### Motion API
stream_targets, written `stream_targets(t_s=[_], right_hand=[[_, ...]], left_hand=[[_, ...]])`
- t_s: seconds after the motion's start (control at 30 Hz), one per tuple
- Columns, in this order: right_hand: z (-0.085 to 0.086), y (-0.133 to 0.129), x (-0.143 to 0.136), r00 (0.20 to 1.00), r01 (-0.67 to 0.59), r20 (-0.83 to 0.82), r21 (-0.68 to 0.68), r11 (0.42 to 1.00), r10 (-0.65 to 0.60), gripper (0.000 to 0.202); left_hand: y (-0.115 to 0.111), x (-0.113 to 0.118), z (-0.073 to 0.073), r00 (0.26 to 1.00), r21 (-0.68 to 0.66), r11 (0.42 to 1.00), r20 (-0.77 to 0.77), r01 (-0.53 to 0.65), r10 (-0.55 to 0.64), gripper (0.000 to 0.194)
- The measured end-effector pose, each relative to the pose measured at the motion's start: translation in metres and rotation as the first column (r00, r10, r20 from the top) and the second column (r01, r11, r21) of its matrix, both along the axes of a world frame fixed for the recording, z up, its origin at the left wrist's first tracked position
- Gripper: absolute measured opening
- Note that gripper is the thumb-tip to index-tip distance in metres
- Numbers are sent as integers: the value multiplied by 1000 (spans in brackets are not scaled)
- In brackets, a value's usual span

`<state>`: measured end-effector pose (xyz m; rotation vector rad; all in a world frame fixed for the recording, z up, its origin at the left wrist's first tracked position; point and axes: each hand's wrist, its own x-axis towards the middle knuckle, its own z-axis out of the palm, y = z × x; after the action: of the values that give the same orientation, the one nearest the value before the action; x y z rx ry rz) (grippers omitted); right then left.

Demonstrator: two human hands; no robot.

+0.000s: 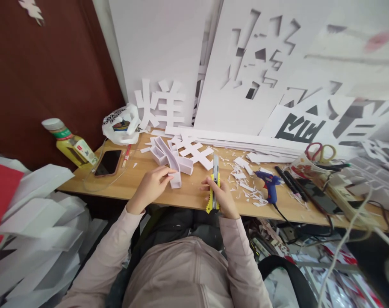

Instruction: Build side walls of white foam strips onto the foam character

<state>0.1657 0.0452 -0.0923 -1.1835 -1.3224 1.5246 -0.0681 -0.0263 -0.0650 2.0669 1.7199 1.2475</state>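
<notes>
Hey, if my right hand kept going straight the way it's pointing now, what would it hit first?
Your right hand holds the yellow cutter blade forward, so probably the stacked white strips at the table's back, though the blade's height is hard to judge.

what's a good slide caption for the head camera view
At a wooden desk, the left hand touches a white walled shape while the right hand holds a yellow utility knife.

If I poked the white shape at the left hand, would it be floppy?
The white shape probably feels light, since it looks hollow. Its thin walls might bend if squeezed. Its angular outline suggests it would slide rather than roll.
</notes>
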Motion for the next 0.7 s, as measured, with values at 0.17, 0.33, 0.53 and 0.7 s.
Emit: stream_targets(t_s=[0.17, 0.33, 0.53, 0.7], right_hand=[[0, -3, 6, 1000, -4, -28, -21, 1000, 4, 45], [-3, -8, 3, 999, -40, -35, -54, 998, 38, 44], [-3, -15, -1, 998, -33, -50, -36, 999, 31, 48], [10, -23, -8, 994, 11, -109, 64, 998, -4, 48]], left_hand=[[4, -2, -2, 999, -5, 1000, 48, 12, -12, 20], [7, -3, -4, 995, -14, 1000, 96, 17, -15, 19], [7, -1, 2, 985, -10, 1000, 171, 6, -4, 19], [5, 35, 9, 905, -85, 995, 425, 54, -12, 43]])
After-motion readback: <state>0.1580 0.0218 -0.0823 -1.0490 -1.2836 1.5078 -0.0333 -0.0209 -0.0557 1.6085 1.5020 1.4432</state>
